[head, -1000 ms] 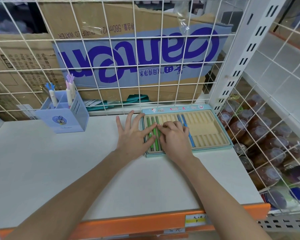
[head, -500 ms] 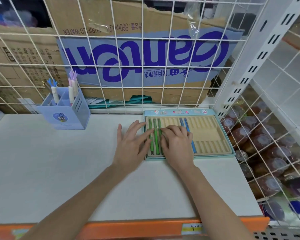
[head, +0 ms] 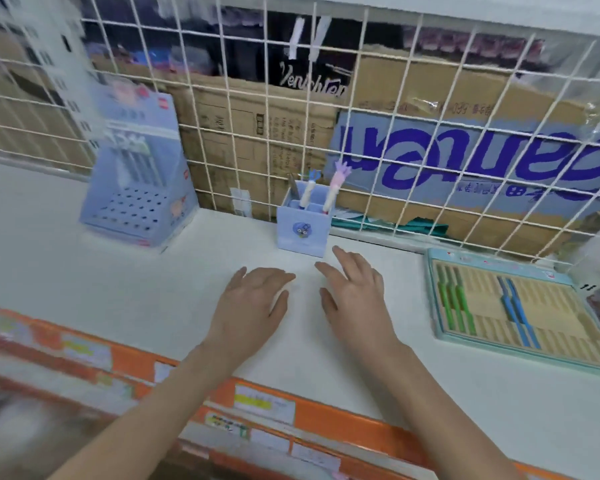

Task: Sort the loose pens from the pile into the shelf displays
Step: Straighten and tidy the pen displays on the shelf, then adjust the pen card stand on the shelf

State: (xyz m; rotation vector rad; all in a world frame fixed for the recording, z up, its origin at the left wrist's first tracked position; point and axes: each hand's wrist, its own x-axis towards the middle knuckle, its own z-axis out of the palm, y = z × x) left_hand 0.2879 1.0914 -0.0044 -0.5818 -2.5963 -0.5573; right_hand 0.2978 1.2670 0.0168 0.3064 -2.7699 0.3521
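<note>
Left hand [head: 253, 299] and right hand [head: 355, 296] hover flat, fingers relaxed and empty, above the shelf [head: 84, 289], left of the pen tray [head: 520, 306].

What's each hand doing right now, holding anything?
Left hand: open, fingers relaxed over the shelf, holding nothing.
Right hand: open, fingers spread, holding nothing.

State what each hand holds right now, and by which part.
Nothing is held. The left hand and right hand are both open over the bare white shelf.
</note>
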